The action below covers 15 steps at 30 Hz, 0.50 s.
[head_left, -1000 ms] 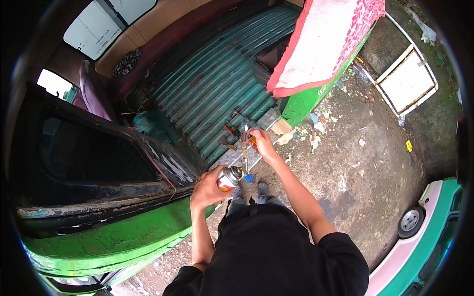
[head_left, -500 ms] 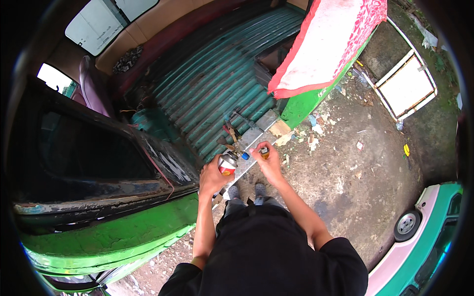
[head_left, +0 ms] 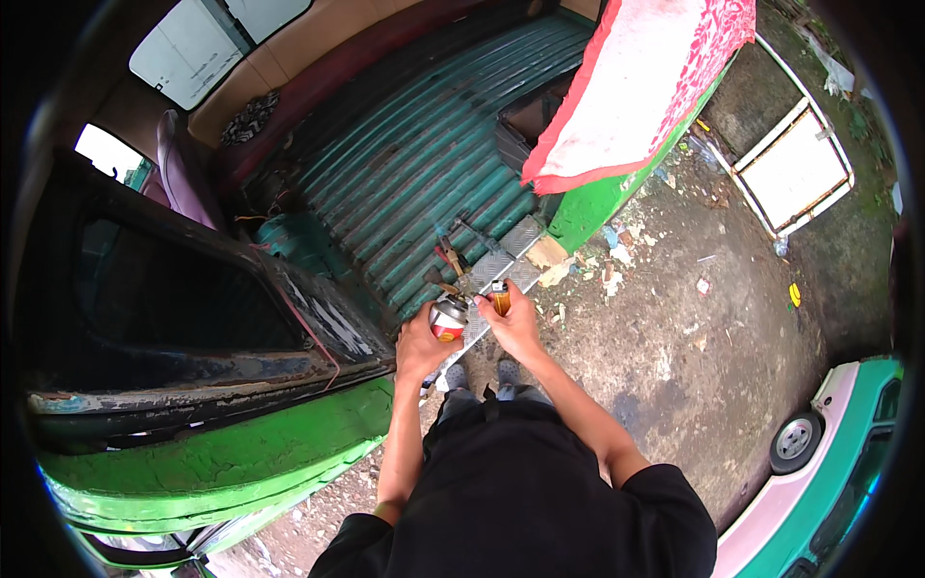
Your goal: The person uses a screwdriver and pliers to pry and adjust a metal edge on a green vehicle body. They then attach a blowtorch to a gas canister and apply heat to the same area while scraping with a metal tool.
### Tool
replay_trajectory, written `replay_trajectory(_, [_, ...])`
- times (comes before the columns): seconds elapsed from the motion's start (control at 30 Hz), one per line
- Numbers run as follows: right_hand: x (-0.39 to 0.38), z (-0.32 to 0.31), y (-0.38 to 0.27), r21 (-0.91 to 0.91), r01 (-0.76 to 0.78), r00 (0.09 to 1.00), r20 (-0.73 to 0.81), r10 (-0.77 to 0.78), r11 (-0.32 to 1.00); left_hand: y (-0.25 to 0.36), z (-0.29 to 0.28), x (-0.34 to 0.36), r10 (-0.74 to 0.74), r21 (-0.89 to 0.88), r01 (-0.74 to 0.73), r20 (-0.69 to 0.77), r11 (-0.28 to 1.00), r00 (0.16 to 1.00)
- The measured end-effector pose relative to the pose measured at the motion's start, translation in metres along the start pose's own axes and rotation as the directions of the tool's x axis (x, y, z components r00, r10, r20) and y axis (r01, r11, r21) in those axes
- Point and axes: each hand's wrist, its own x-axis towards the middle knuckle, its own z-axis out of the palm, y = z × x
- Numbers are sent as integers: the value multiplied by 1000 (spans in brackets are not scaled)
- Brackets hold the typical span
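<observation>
Ribbed teal floor (head_left: 385, 193), red-edged cloth (head_left: 636, 96), tools (head_left: 451, 256) just beyond the hands (head_left: 416, 347) (head_left: 518, 324)

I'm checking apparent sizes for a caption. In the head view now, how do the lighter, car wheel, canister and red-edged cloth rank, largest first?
1. Red-edged cloth, by far
2. Car wheel
3. Canister, though the hand covers part of it
4. Lighter

Apparent size only; distances from the camera differ.

From the head, one fisheye camera looks steeply down on the nearby left hand (head_left: 417, 345) and right hand (head_left: 517, 328)
</observation>
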Motion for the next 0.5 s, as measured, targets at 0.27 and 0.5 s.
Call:
replay_trajectory(0.27, [-2, 2, -16, -42, 44, 999, 13, -44, 998, -5, 1, -1, -57, 64, 56, 4, 996, 998])
replay_trajectory(0.5, [2, 3, -6, -15, 37, 999, 34, -37, 999, -1, -2, 0, -84, 48, 82, 43, 995, 996])
